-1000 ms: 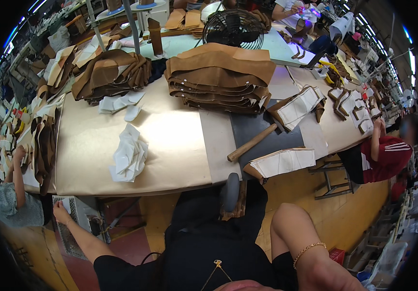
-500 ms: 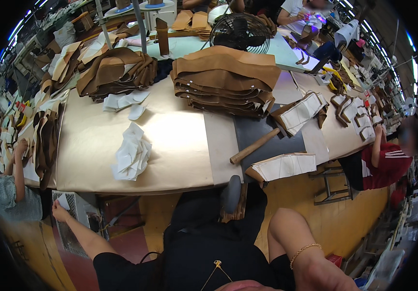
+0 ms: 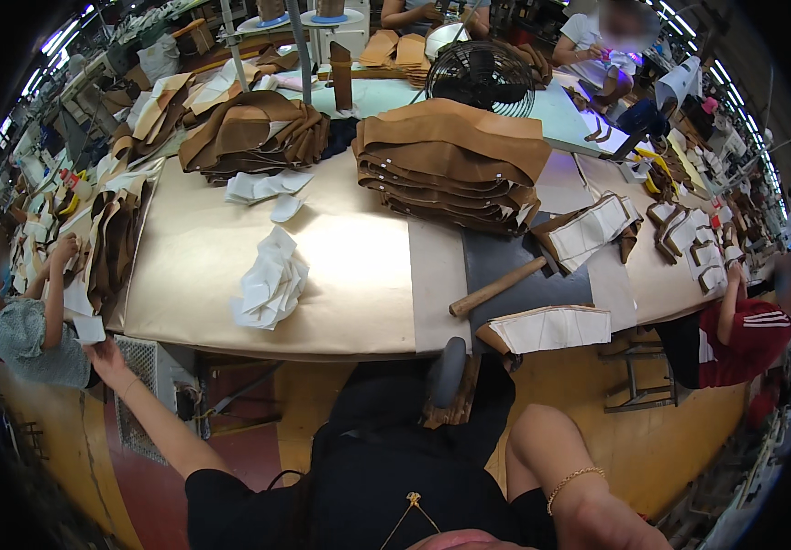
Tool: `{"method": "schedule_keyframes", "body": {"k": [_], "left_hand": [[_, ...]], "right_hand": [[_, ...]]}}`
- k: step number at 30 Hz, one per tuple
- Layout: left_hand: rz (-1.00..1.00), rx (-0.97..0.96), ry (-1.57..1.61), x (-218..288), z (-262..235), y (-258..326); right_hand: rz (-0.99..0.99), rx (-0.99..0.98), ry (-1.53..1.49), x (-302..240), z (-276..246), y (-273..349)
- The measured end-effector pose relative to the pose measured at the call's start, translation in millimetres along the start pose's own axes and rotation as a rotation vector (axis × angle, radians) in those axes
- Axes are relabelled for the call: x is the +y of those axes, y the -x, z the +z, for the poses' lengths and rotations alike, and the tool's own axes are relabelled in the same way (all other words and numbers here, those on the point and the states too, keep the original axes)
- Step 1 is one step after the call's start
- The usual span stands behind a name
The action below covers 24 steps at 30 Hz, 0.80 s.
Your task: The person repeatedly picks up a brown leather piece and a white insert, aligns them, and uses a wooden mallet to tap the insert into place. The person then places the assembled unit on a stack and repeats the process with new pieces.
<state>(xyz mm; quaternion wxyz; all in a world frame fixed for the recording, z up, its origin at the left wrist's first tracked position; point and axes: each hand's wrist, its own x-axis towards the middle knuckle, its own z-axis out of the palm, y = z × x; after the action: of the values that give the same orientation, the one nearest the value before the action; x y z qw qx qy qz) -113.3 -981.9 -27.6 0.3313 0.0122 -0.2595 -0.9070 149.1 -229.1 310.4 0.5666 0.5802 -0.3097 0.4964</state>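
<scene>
My left arm reaches out to the left past the table edge, and my left hand [image 3: 108, 361] pinches a small white sheet piece [image 3: 89, 328]. That hand is close to the co-worker at the left end. My right hand [image 3: 611, 522] is raised near the lower right rim, a bracelet at its wrist; its fingers are mostly cut off by the frame, so what they do cannot be told. In front of me a crumpled heap of white pieces [image 3: 270, 282] lies on the table [image 3: 193, 238]. Further right lies a brown leather piece with white lining [image 3: 551, 330].
Stacked brown leather panels [image 3: 450, 151] and another brown pile [image 3: 253, 133] stand at the back. A wooden-handled tool [image 3: 496, 286] rests on a dark mat [image 3: 505, 257]. Behind is a black fan [image 3: 480, 78]. Co-workers sit left [image 3: 42, 339] and right [image 3: 744, 339].
My left hand has moved up and slightly left with the white piece, toward the co-worker at the left. The view has shifted a little, and my right hand stays near the same place.
</scene>
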Motion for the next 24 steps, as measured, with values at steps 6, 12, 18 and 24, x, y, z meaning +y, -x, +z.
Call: {"method": "schedule_keyframes", "body": {"k": [6,12,18,24], "left_hand": [[-0.427,-0.312,0.262,-148.3,94.2,51.2],[-0.771,-0.268,0.28,-265.3,205.7,176.3],[-1.083,0.065,-0.132,-331.3,312.0,326.7],[-1.52,-0.093,0.021,-333.3,387.0,411.2]], "right_hand": [[-0.081,-0.039,0.084,-10.1,-4.8,-4.5],[-0.059,0.004,0.055,-27.3,-22.6,-11.0],[0.059,0.018,0.023,-41.4,-33.0,-7.9],[-0.102,0.031,0.072,-38.3,-42.3,-12.7]]}}
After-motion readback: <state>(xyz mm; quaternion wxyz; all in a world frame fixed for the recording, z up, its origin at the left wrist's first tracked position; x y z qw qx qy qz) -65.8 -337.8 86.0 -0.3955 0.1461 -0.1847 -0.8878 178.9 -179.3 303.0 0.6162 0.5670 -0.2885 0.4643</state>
